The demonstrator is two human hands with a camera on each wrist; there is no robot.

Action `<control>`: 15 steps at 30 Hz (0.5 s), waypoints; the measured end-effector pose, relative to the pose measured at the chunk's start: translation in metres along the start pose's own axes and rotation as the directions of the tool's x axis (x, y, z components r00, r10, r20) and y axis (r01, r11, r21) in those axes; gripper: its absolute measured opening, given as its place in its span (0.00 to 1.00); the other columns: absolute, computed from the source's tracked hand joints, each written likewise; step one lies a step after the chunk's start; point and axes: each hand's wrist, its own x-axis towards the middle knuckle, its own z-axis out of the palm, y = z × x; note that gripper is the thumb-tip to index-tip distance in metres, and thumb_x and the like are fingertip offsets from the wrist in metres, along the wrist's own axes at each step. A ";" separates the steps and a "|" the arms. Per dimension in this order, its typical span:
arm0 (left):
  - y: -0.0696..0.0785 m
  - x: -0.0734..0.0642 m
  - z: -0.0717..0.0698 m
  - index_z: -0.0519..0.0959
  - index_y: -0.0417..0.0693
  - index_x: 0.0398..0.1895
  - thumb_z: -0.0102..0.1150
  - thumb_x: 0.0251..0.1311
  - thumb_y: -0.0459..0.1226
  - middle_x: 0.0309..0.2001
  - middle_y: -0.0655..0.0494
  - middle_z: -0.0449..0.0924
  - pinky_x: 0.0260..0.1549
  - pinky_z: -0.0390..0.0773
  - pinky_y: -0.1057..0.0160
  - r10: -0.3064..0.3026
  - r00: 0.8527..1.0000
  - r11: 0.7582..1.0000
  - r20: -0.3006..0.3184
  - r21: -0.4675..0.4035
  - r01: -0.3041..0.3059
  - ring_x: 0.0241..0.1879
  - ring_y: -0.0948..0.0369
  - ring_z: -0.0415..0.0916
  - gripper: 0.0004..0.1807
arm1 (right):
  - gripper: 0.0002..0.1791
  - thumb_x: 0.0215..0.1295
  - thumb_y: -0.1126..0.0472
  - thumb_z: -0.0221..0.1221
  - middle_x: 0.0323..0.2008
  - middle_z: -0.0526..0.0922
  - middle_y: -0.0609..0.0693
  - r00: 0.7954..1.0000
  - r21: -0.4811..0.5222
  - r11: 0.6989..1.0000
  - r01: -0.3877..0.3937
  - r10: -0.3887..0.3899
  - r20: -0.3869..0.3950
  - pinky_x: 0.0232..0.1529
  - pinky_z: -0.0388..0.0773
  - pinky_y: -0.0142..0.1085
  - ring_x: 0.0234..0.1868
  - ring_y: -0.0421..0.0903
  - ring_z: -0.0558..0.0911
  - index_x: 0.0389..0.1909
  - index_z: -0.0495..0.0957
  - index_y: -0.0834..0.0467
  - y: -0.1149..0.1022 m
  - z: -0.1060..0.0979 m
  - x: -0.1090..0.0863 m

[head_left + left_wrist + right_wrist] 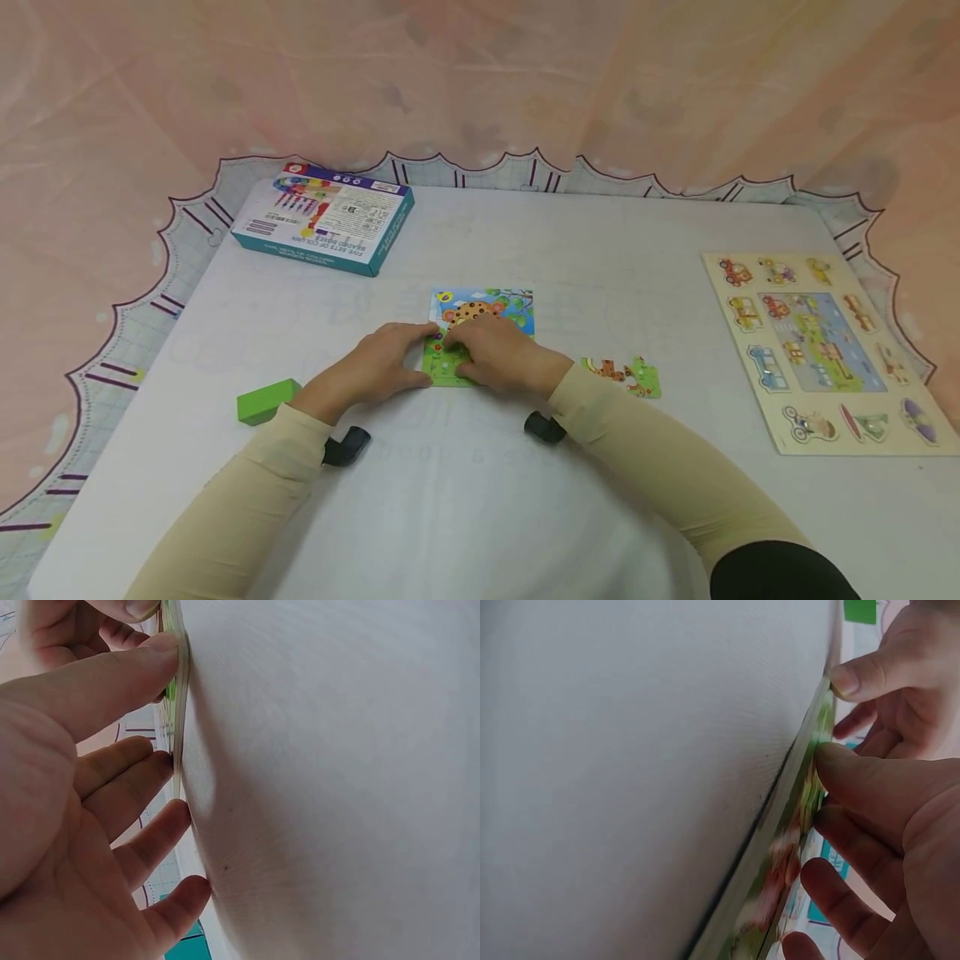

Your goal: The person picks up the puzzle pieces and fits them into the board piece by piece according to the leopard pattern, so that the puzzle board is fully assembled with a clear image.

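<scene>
A jigsaw puzzle with a spotted cartoon animal, blue sky and green grass lies flat at the middle of the table. My left hand rests at its left side. In the left wrist view, the thumb touches the puzzle's edge, and the other fingers are spread along it. Over the picture, my right hand covers part of the animal. Its thumb and fingertips touch the puzzle's face in the right wrist view, apart from each other. No loose piece shows between them.
Loose puzzle pieces lie right of the puzzle, beside the right forearm. A green block stands by the left wrist. A flat box sits at the back left. A wooden picture board lies at the right.
</scene>
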 end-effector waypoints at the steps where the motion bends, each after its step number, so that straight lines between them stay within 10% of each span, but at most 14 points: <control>1: 0.000 0.000 0.000 0.64 0.43 0.75 0.71 0.60 0.39 0.72 0.43 0.64 0.69 0.58 0.42 0.001 1.000 1.000 0.000 0.000 -0.001 0.73 0.44 0.56 0.41 | 0.19 0.66 0.62 0.63 0.54 0.83 0.50 1.000 0.004 1.000 0.004 -0.004 0.005 0.58 0.75 0.41 0.55 0.48 0.79 0.57 0.80 0.60 0.001 0.000 0.000; 15: 0.001 0.000 -0.001 0.64 0.43 0.74 0.71 0.59 0.39 0.72 0.43 0.64 0.69 0.59 0.42 0.001 1.000 1.000 0.001 0.001 -0.001 0.72 0.44 0.56 0.41 | 0.20 0.66 0.60 0.66 0.56 0.82 0.50 0.998 0.019 0.999 0.028 -0.029 0.050 0.63 0.71 0.41 0.60 0.49 0.76 0.58 0.79 0.59 0.005 -0.003 0.000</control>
